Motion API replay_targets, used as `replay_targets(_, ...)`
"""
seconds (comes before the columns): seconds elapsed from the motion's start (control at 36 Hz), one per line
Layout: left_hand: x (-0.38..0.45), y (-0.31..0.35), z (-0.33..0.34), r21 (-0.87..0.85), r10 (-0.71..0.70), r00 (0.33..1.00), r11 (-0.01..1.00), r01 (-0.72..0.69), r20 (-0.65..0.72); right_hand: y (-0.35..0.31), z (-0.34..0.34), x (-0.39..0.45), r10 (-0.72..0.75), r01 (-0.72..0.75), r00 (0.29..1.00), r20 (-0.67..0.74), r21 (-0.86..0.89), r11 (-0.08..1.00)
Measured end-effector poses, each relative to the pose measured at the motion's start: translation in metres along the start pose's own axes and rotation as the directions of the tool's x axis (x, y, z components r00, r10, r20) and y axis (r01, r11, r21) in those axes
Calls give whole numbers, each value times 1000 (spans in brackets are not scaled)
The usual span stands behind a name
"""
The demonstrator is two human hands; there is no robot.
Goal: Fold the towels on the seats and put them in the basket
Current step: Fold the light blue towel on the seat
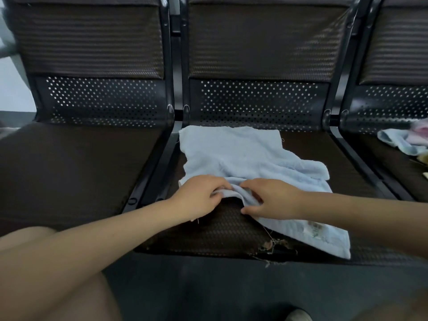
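Note:
A pale blue towel (243, 156) lies partly spread and rumpled on the middle seat (215, 230) of a row of dark metal seats. Its near edge is bunched up between my hands. My left hand (199, 195) pinches that raised edge from the left. My right hand (271, 198) grips the same edge from the right, fingers curled into the fabric. A corner with a label (315, 228) lies flat on the seat's near right, under my right forearm. No basket is in view.
More towels (403, 140), pale blue and pink, are heaped on the right seat. The left seat (69, 172) holds nothing visible. The middle seat's front edge is torn (273, 245). Black armrest bars separate the seats. My knee (34, 251) is at the lower left.

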State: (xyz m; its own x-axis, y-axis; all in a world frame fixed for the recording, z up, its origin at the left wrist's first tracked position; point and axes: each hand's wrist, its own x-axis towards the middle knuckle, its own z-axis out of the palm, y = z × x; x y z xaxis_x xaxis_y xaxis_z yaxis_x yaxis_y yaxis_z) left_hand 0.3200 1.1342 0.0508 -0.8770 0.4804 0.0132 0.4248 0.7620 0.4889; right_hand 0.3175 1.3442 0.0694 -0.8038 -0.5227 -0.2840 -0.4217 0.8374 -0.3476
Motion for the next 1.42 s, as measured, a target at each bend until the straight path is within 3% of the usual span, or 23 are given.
replay_targets(0.11, 12, 1, -12, -246, -141, 989, 958, 146, 38, 3, -4, 11, 64, -62, 997, -35, 37, 997)
replay_targets(0.17, 18, 0, -21, -334, -188, 982, 925, 182, 15, 2, -10, 14, 108, -89, 991, -76, 216, 972)
replay_targets(0.25, 26, 2, -43, -343, -200, 979, 923, 172, -49, -2, -24, 20, 242, -146, 963, -120, 521, 841)
replay_targets(0.31, 31, 1, -59, -304, -176, 982, 941, 149, -62, -3, -37, 21, 252, -101, 952, -174, 597, 796)
replay_targets(0.44, 36, 0, -85, -351, -132, 991, 928, 122, -3, 0, -67, 14, 86, -6, 952, -294, 261, 965)
replay_targets(0.61, 50, -10, -92, -357, -206, 978, 916, 182, -29, 28, -70, 25, 89, -52, 911, -403, 103, 993)
replay_targets(0.86, 75, -44, -89, -201, -302, 940, 942, 268, -162, 68, -80, 40, 287, -197, 909, -301, 296, 935)
replay_targets(1.03, 85, -54, -97, -293, -343, 869, 924, 245, -355, 84, -86, 51, 394, -188, 857, -331, 511, 839)
replay_targets(1.08, 89, -57, -92, -370, -400, 835, 892, 260, -378, 91, -87, 54, 412, -217, 820, -397, 451, 866)
replay_targets(1.19, 96, -61, -84, -759, -653, 684, 612, 223, -325, 110, -85, 56, 452, -361, 765, -459, 276, 891)
replay_targets(1.25, 96, -64, -79, -817, -709, 643, 533, 220, -289, 117, -81, 59, 468, -384, 756, -457, 269, 883)
replay_targets(1.33, 93, -71, -69, -804, -717, 650, 529, 270, -253, 125, -72, 65, 499, -341, 730, -467, 384, 858)
replay_targets(1.42, 92, -79, -56, -662, -678, 720, 609, 437, -148, 132, -60, 73, 515, -329, 756, -404, 446, 832)
